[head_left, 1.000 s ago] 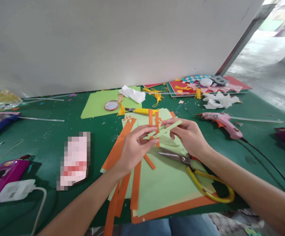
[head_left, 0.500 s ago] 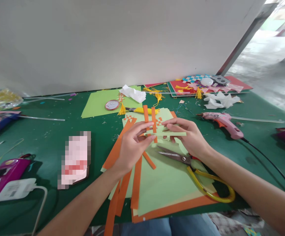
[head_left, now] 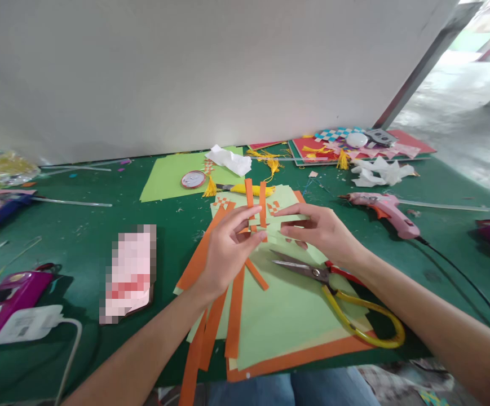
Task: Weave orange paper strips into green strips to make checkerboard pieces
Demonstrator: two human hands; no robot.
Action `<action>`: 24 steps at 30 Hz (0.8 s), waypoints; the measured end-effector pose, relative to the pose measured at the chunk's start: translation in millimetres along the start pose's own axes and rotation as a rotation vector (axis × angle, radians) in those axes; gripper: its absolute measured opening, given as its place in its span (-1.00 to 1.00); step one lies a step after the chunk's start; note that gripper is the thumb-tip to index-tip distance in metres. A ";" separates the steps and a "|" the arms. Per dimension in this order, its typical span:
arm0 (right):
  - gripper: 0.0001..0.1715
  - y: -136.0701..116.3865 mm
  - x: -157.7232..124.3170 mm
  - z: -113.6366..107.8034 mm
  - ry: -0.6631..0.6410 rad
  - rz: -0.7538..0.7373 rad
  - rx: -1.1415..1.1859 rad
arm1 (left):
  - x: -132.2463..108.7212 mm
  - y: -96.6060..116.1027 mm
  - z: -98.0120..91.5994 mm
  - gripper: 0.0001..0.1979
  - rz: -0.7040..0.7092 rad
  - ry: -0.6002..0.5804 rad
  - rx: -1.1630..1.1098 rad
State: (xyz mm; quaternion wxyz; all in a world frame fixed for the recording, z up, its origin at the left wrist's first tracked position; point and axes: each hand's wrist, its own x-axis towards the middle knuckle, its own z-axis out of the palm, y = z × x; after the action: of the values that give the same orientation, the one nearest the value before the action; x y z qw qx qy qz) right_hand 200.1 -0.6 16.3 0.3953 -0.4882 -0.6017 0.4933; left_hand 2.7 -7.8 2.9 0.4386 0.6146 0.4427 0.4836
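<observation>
My left hand (head_left: 230,239) pinches two upright orange paper strips (head_left: 263,197) crossed by narrow light green paper strips (head_left: 272,226), between thumb and fingers. At the right end of the green strip, my right hand (head_left: 318,231) has its thumb and fingers curled about it; the strip's far end is hidden there. Beneath both hands lie light green paper sheets (head_left: 282,321) with orange sheets under them. Scissors (head_left: 318,274) with one yellow and one red handle rest partly open on the sheets, below my right hand. Loose orange strips (head_left: 235,316) fan out under my left wrist.
On the green table, a pink glue gun (head_left: 386,211) lies right, a blue one (head_left: 8,211) left. A phone (head_left: 130,276) and purple device (head_left: 10,299) are at left. Behind are a yellow cutter (head_left: 253,190), round tin (head_left: 193,179), tissue (head_left: 232,162) and yellow tassels (head_left: 272,166).
The light green strip's right end, earlier stretched across the front of my right hand, is now out of sight at its fingers. My right thumb has come forward; my left hand barely moved.
</observation>
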 end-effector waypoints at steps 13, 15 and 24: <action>-0.52 3.5 4.3 -8.8 -0.079 -0.042 -0.022 | 1.3 1.0 -0.2 -0.63 0.029 -0.032 -0.023; -0.52 3.1 5.1 -10.7 -0.078 -0.045 -0.030 | 1.7 1.5 -0.1 -0.64 0.020 -0.042 -0.017; -0.67 -2.2 4.7 -16.6 -0.134 0.042 -0.123 | 1.6 1.3 -0.6 -0.65 -0.012 -0.088 -0.035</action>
State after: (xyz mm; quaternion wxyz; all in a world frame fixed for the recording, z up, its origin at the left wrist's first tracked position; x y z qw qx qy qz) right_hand 214.6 7.3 21.7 0.3132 -0.4899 -0.6455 0.4952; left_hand 2.5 -6.4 4.6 0.4710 0.6249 0.4181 0.4613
